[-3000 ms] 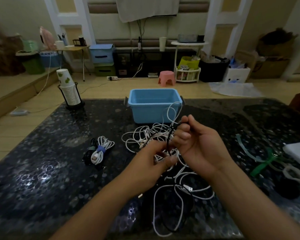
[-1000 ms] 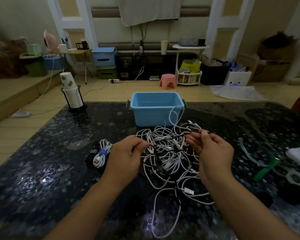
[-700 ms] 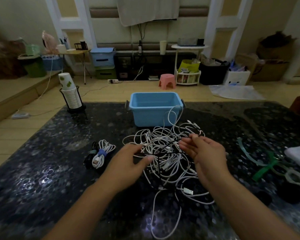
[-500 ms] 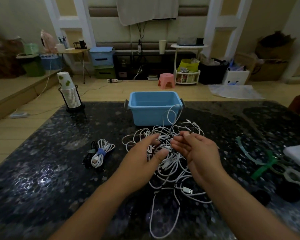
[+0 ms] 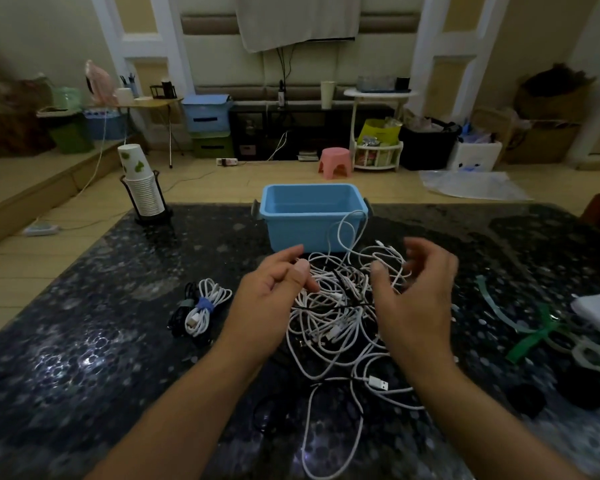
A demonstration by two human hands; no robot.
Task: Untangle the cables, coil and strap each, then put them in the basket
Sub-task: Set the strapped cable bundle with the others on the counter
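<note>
Cables sprawl across speckled black table.

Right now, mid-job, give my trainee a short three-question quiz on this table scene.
1. True or false: the blue basket already holds a strapped cable.
2. Which lies left of the tangled cables? A) coiled bundles B) green straps C) cup stack
3. Fill in: the left hand and right hand hover over the tangle, and neither has a firm ____ on a cable.

Key: 1 false, it looks empty; 2 A, the cups stand at the far left edge, the straps lie right; 3 grip.
</note>
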